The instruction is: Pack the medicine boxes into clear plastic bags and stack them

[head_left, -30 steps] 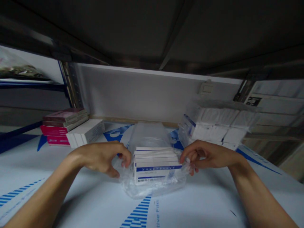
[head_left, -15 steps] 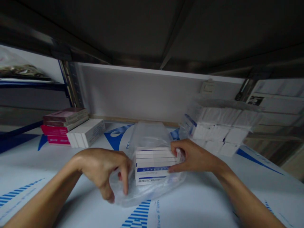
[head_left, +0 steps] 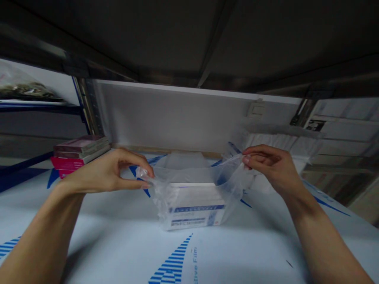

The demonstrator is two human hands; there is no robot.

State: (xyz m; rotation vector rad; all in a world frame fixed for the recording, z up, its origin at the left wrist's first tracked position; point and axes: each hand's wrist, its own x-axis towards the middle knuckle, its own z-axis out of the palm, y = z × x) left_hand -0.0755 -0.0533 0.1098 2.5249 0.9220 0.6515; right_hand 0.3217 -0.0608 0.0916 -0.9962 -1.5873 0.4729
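Observation:
A stack of white boxes with blue stripes (head_left: pixel 192 205) sits inside a clear plastic bag (head_left: pixel 166 193) on the white shelf surface with blue print (head_left: pixel 124 248). My left hand (head_left: pixel 109 173) pinches the bag's open edge on the left side, lifted above the boxes. On the right, my right hand (head_left: pixel 269 163) pinches the opposite edge at about the same height. The bag's mouth is stretched between both hands over the stack.
A pile of pink and dark flat boxes (head_left: pixel 78 152) lies at the back left. A large plastic-wrapped bundle of white boxes (head_left: pixel 284 150) stands at the back right, behind my right hand. The dark underside of an upper shelf (head_left: pixel 189 39) hangs overhead.
Both hands have risen from beside the stack to the bag's rim and pulled the plastic up and apart. The bag, loose around the boxes' base before, now stands taut around them.

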